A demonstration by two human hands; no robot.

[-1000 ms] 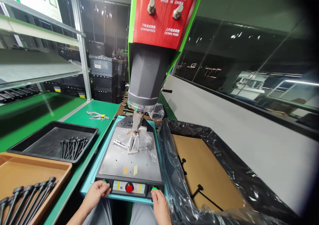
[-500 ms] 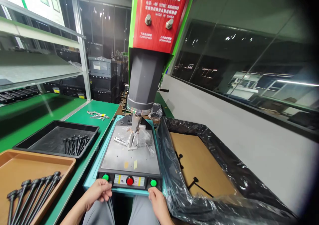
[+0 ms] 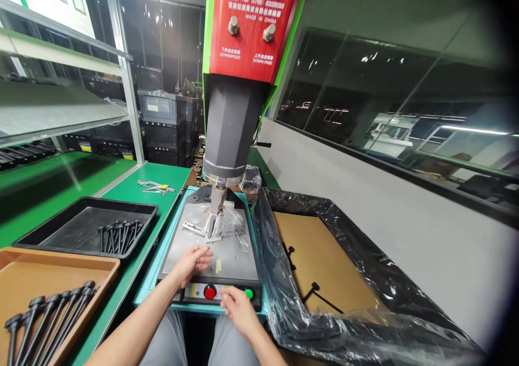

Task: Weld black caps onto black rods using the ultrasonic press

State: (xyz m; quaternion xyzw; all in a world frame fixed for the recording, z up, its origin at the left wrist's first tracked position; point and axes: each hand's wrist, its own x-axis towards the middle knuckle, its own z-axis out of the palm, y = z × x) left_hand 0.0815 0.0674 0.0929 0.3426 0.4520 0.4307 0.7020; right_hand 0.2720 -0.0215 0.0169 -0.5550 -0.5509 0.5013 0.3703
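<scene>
My left hand (image 3: 193, 263) hovers over the front left of the bare metal plate (image 3: 184, 252), its fingers stretched toward the tool tip and nothing seen in them. Loosely curled, my right hand (image 3: 240, 309) is in front of the control panel, between the red button (image 3: 210, 292) and the right green button (image 3: 248, 293); it looks empty. The left green button is hidden by my left arm. Behind my hands, the press's grey tapered tool tip (image 3: 218, 199) points down into a small metal fixture (image 3: 211, 226) wrapped about with clear plastic film (image 3: 233, 223).
Left, an orange tray (image 3: 81, 263) and a black tray (image 3: 85, 209) hold black bolt-like rods. Pliers (image 3: 156, 186) lie on the green table. Right, a box lined with black plastic (image 3: 389, 279) has cardboard (image 3: 324, 258) and a few black rods inside. The red press head (image 3: 253, 41) stands above.
My left hand has moved forward and right from the left green button to over the plate, its fingers extending. My right hand has shifted left, away from the right green button.
</scene>
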